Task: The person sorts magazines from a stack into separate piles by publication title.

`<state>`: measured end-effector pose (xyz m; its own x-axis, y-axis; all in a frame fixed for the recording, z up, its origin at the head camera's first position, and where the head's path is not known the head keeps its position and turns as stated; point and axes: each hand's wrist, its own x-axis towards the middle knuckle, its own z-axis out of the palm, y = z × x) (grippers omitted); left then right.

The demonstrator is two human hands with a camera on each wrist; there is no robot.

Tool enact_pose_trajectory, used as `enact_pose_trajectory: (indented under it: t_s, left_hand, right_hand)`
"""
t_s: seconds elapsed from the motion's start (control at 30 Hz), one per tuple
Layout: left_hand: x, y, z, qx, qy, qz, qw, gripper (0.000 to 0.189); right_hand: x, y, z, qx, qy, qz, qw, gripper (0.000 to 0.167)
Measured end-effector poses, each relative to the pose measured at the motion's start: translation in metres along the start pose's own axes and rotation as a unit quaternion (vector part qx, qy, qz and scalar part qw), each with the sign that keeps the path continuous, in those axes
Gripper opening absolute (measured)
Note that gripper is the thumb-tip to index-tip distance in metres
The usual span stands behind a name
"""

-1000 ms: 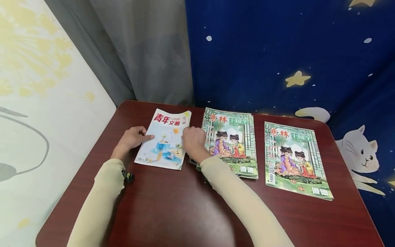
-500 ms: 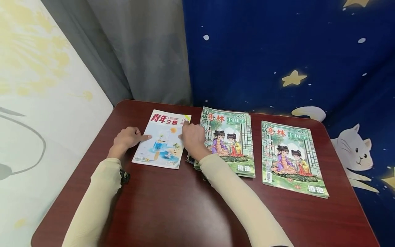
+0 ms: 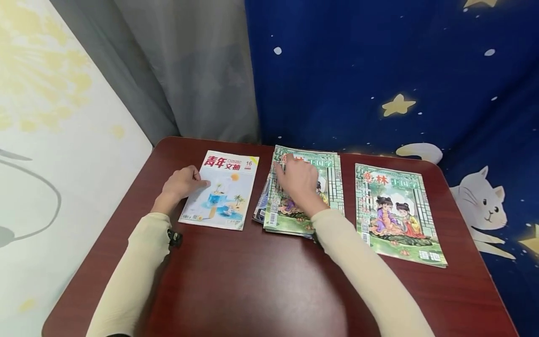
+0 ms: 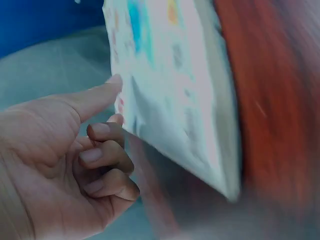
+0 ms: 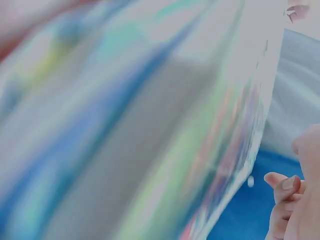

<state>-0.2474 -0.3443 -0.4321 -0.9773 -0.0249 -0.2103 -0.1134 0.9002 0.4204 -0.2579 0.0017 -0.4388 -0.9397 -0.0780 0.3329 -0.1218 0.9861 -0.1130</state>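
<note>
While the L grip [image 3: 180, 185] pinches the L edge of the white mag [image 3: 221, 189], flat on the worktop [image 3: 236, 281], the R grip [image 3: 301, 181] is loose, nothing held that I can see, over the mid. green-topped mag stack [image 3: 288, 222]; can't tell if it's touching. Another green mag [image 3: 400, 217] w/ matching cover lies further R.

From the head we face forward and down over left hand [image 3: 180, 184] and right hand [image 3: 301, 181]. From the left wrist we look closely toward that hand's grip on the white magazine [image 4: 167, 85], shared with the head. From the right wrist we face the blue curtain [image 3: 320, 75], common to all, past a very near magazine stack [image 3: 290, 222].
</note>
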Motion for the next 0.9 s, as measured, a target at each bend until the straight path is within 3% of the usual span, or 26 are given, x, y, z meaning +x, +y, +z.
enact_pose_trajectory:
  t_s: [0.23,0.43,0.63,0.77,0.9]
  left_hand:
    - [0.001,0.035,0.005,-0.020,0.006,0.069,0.9974,0.037]
    - [-0.005,0.066,0.013,-0.067,0.024,0.141,0.9875,0.034]
    - [-0.010,0.093,0.020,-0.105,0.047,0.170,0.9788,0.031]
    - [-0.008,0.112,0.030,-0.118,0.022,0.178,0.9768,0.032]
    - [-0.006,0.129,0.044,-0.121,-0.010,0.156,0.9804,0.037]
  right_hand:
    - [-0.014,0.053,-0.019,0.013,-0.002,0.032,0.9994,0.052]
    - [-0.027,0.098,-0.025,0.044,-0.033,0.075,0.9957,0.046]
    - [-0.033,0.135,-0.025,0.063,-0.100,0.108,0.9871,0.061]
    - [-0.043,0.153,-0.028,0.078,-0.149,0.124,0.9778,0.070]
    - [-0.054,0.162,-0.028,0.093,-0.176,0.125,0.9720,0.075]
